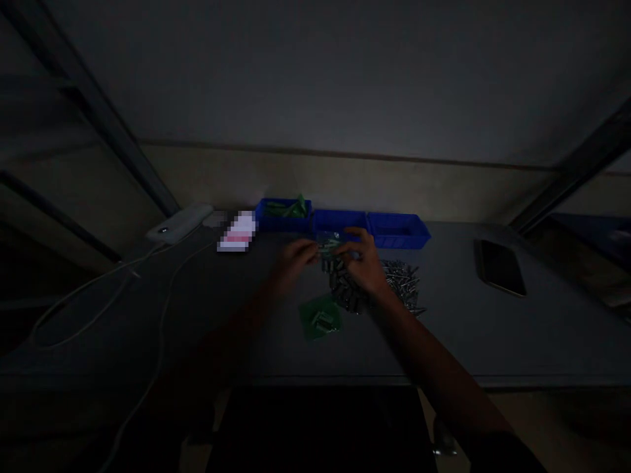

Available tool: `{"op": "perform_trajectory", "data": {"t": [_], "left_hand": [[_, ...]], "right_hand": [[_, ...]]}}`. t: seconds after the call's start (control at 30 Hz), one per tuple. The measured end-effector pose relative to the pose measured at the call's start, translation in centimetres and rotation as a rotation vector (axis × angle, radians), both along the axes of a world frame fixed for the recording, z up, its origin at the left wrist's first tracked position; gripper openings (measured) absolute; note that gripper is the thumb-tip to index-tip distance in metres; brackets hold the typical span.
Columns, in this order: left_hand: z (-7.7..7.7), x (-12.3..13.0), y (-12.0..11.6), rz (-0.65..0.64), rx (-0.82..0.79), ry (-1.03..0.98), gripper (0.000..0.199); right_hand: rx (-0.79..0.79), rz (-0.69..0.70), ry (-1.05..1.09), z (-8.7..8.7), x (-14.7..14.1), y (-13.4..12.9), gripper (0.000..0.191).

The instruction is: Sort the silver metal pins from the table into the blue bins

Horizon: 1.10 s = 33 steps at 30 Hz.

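Note:
Between my two hands is a small clear greenish plastic bag with light metal pieces showing through it. The fingers of my left hand pinch its left side. My right hand grips the right side with bent fingers. Below them lies a heap of dark metal cylinders, partly covered by my right hand. To its right spreads a pile of shiny metal screws or pins, partly behind my right wrist. Nearer to me, a green bag with several metal parts lies flat on the table.
Three blue bins stand along the back: the left bin contains green bags, beside a middle bin and a right bin. A lit phone, white power strip and cables lie left; a dark phone lies right.

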<state>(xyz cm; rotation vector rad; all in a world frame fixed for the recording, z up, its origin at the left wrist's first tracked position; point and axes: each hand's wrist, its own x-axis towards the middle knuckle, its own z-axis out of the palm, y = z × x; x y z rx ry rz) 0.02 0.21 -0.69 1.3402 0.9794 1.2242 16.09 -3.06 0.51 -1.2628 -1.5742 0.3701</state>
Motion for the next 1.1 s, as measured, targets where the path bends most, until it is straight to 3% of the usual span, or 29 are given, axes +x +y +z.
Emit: {"op": "perform_trajectory", "data": {"t": [0.17,0.3,0.4,0.5,0.6,0.77,0.83,1.0,1.1], "left_hand": [[1.0,-0.6,-0.4,0.16,0.169,0.109,0.009],[1.2,-0.3,-1.0,0.096,0.353,0.223,0.005],[1.1,0.3,-1.5,0.011,0.502,0.323,0.005],[1.1,0.7,-2.0,0.019,0.562,0.358,0.005],[1.0,0.7,-2.0,0.067,0.475,0.307,0.015],[0.6,0.4,-0.9,0.06,0.063,0.118,0.048],[0.2,0.4,-0.4,0.04,-0.064,0.051,0.048],[-0.7,0.5,0.1,-0.023,-0.021,-0.017,0.022],[-0.8,0.6,0.0,-0.015,0.028,-0.042,0.019]], "right_hand": [[-0.12,-0.05,0.043,0.2,0.2,0.2,0.016],[-0.294,0.038,0.256,0.5,-0.3,0.1,0.043],[-0.238,0.037,0.314,0.4,-0.8,-0.1,0.043],[-0.136,0.046,0.266,0.2,-1.1,-0.3,0.035],[-0.086,0.081,0.163,0.1,-1.1,-0.5,0.032],[-0.066,0.118,0.024,-0.2,-1.1,-1.0,0.033],[-0.057,0.145,-0.037,-0.4,-1.1,-1.1,0.033],[0.037,0.194,-0.134,-0.5,-0.8,-1.0,0.043],[0.06,0.186,-0.117,-0.4,-0.7,-0.9,0.037]]}}
